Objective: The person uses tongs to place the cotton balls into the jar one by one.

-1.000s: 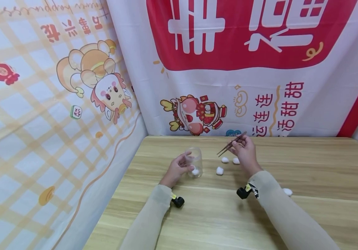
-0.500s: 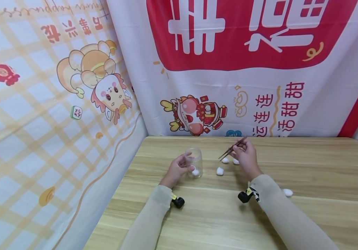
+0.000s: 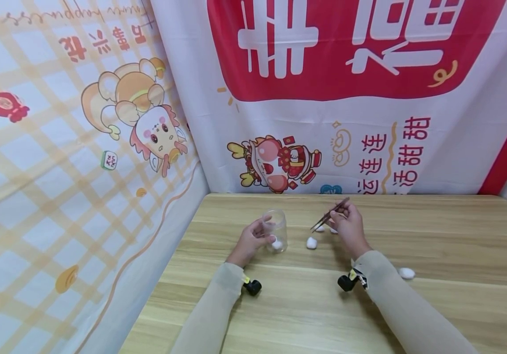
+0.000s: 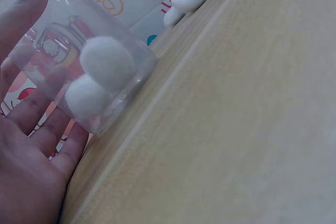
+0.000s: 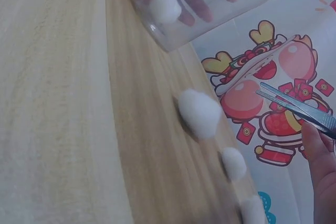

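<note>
The clear plastic jar (image 3: 276, 229) stood upright on the pale wooden table (image 3: 434, 231), and it held two white cotton balls (image 4: 98, 82), one resting on the other against the jar's wall. Your left hand (image 3: 250, 240) had its fingers wrapped loosely round the jar's side, steadying it. Your right hand (image 3: 347, 224) pinched a pair of thin metal tweezers (image 3: 327, 215) between thumb and fingers, raised above the table with the closed tips pointing left toward the jar and holding nothing. Outside the jar you had four loose cotton balls: one (image 3: 311, 242) just right of the jar, two (image 5: 234, 163) close together under the tweezers, partly hidden by your hand in the head view, and one (image 3: 406, 273) well apart beside your right sleeve (image 3: 395, 300). That made six balls, one jar, one pair of tweezers.
</note>
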Available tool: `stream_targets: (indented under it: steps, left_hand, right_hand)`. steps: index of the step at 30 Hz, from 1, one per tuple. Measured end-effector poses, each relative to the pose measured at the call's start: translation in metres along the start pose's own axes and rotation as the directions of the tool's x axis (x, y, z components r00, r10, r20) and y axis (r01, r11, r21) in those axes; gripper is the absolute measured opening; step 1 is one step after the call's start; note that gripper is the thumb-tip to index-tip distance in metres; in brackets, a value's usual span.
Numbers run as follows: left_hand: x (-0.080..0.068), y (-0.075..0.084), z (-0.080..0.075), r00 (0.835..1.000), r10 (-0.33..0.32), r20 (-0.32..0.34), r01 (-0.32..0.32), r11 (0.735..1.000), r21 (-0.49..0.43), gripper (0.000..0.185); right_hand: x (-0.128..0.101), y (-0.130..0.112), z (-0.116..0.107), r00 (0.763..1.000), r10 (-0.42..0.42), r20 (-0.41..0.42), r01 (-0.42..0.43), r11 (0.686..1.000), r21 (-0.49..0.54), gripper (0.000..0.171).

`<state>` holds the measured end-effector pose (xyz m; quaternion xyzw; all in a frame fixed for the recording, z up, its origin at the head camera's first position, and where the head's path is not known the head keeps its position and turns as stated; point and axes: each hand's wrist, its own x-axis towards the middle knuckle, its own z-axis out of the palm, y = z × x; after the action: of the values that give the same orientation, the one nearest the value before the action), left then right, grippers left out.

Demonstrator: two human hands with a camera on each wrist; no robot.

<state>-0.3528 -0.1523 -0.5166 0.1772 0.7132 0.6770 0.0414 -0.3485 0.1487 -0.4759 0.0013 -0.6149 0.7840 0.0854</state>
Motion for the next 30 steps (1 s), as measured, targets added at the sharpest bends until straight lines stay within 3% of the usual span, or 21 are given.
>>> stream_targets:
  steps: [18,30]
  left_hand:
    - [0.0,-0.001,-0.001,1.0,-0.003,-0.002,0.003,1.0,0.011,0.066]
    - [0.001,0.001,-0.002,0.999,-0.036,0.023,0.035,0.999,0.015,0.072]
  right_hand:
    - [-0.002,0.013,0.0,0.999,0.0,-0.037,0.001,0.999,0.04,0.027]
    - [0.0,0.021,-0.001,1.0,0.007,-0.011,-0.007,1.0,-0.022,0.028]
